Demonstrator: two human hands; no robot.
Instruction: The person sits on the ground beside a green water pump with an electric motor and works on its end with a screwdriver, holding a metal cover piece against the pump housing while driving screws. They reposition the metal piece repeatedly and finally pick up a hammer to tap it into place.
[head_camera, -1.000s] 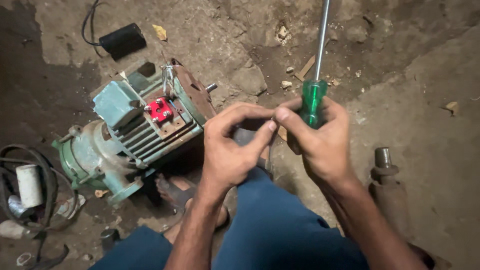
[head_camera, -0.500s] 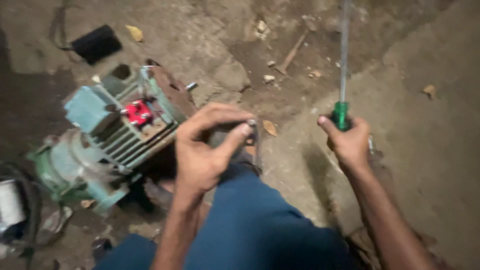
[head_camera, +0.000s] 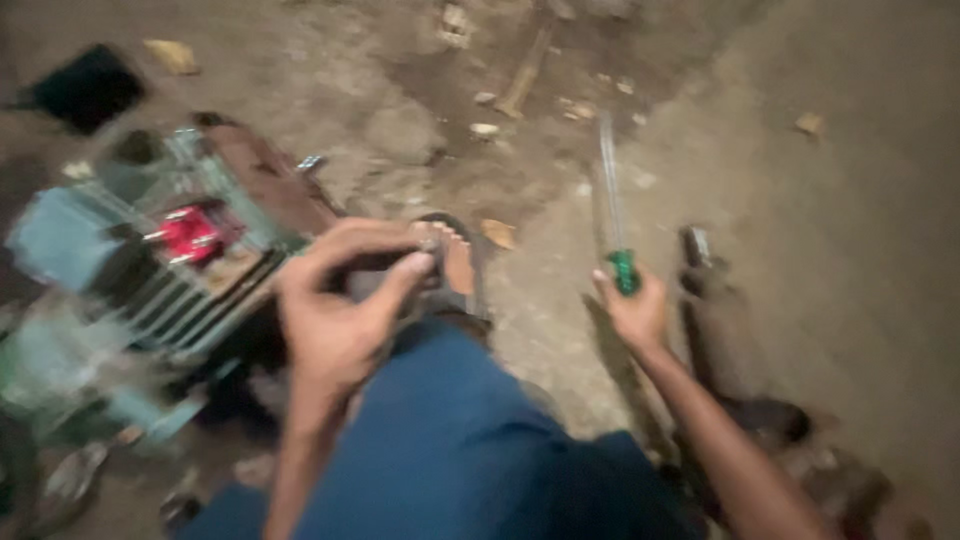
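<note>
Nearest, over the blue-trousered knee, the left hand pinched a small dark part, too blurred to identify, between thumb and fingertips just above the sandalled foot. Out to the side, the right hand had its fingers curled round the green handle of a long screwdriver, shaft pointing away over the dirt floor. Done well, this meant keeping the pinch firm, since the floor beside the green finned motor was littered with debris.
</note>
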